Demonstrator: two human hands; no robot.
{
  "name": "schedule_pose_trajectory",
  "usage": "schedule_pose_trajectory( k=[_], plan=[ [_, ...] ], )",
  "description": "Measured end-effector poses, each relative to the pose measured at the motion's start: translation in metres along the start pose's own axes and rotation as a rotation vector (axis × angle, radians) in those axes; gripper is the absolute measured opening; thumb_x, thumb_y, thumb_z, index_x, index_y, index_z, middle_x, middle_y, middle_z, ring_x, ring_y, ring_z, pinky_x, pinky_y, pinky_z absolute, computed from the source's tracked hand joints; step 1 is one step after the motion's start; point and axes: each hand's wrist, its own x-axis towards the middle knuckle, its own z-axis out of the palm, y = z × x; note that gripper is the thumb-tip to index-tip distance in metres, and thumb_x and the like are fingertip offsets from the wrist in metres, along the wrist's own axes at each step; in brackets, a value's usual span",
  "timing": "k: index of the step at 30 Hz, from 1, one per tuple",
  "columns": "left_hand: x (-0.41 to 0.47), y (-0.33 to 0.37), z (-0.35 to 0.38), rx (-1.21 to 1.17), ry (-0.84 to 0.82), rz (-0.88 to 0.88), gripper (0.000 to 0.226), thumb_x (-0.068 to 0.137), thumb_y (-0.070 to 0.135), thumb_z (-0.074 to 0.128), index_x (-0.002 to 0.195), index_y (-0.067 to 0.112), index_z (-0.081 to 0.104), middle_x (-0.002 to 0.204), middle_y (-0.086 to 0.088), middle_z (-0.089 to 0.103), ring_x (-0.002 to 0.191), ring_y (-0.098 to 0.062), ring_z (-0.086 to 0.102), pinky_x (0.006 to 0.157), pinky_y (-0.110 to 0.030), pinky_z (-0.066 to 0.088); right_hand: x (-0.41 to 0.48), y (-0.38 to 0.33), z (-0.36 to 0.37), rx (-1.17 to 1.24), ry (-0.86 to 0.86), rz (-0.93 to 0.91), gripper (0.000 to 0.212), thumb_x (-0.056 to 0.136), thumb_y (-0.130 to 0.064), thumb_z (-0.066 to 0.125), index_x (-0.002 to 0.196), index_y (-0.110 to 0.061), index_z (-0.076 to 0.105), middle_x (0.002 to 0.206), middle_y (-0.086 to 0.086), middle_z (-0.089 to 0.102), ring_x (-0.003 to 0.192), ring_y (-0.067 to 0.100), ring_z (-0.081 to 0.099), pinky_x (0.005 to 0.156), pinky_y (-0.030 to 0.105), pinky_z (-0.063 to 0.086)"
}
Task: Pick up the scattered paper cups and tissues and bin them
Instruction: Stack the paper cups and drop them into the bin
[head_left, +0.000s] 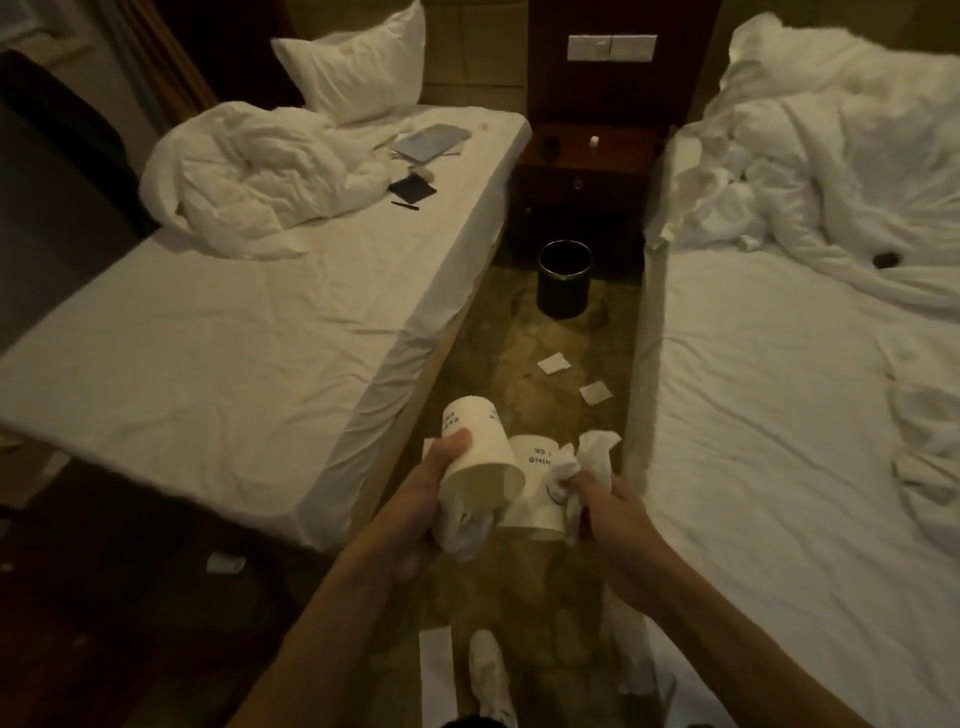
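The left hand (415, 499) has its fingers (452, 444) curled round a cup (480, 457), with a tissue (462, 530) bunched under the palm. The right hand (608, 509) grips a second cup (535, 488) and another tissue (592, 457), its fingers closed on both. Both loads are in the air over the floor (519, 353) between the two beds. The bin (564, 280) stands at the far end of that strip, by the nightstand, well apart from the hands.

Each hand carries two things in one grip, so a tissue could slip out on the way to the bin. A toss from here would likely miss, as the cups and tissues are light and the bin's mouth is narrow. Dropping both handfuls together could also spill one over the rim.

Two scraps (553, 362) lie on the floor between the hands and the bin. A floor tissue (488, 670) and a sheet (435, 670) lie at the near edge. With both hands full, these may be trodden on or overlooked in the dim light.
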Motion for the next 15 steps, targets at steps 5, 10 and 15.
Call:
schedule_pose_trajectory(
  k=[5, 10, 15],
  plan=[
    [0.088, 0.056, -0.03, -0.065, 0.01, -0.07, 0.087, 0.057, 0.063, 0.08, 0.125, 0.012, 0.06, 0.093, -0.016, 0.076, 0.075, -0.025, 0.075, 0.057, -0.032, 0.057, 0.08, -0.03, 0.021, -0.048, 0.134, 0.0, 0.026, 0.1, -0.036, 0.049, 0.121, -0.023, 0.059, 0.104, 0.002, 0.07, 0.1, 0.023, 0.067, 0.088, 0.041, 0.056],
    [0.176, 0.093, -0.033, -0.072, -0.073, -0.186, 0.069, 0.069, 0.058, 0.074, 0.113, 0.006, 0.07, 0.097, -0.018, 0.075, 0.077, -0.025, 0.074, 0.059, -0.033, 0.058, 0.153, -0.062, 0.013, -0.07, 0.206, 0.037, 0.016, 0.099, -0.033, 0.05, 0.098, -0.022, 0.062, 0.089, 0.004, 0.072, 0.097, 0.027, 0.067, 0.078, 0.035, 0.056],
    [0.272, 0.119, -0.039, -0.085, -0.083, -0.337, 0.07, 0.073, 0.056, 0.071, 0.12, 0.005, 0.065, 0.094, -0.017, 0.074, 0.075, -0.025, 0.074, 0.059, -0.033, 0.057, 0.242, -0.085, 0.005, 0.03, 0.252, 0.165, 0.007, 0.095, -0.028, 0.057, 0.1, -0.024, 0.061, 0.083, -0.001, 0.074, 0.077, 0.017, 0.072, 0.053, 0.023, 0.054]
  ],
)
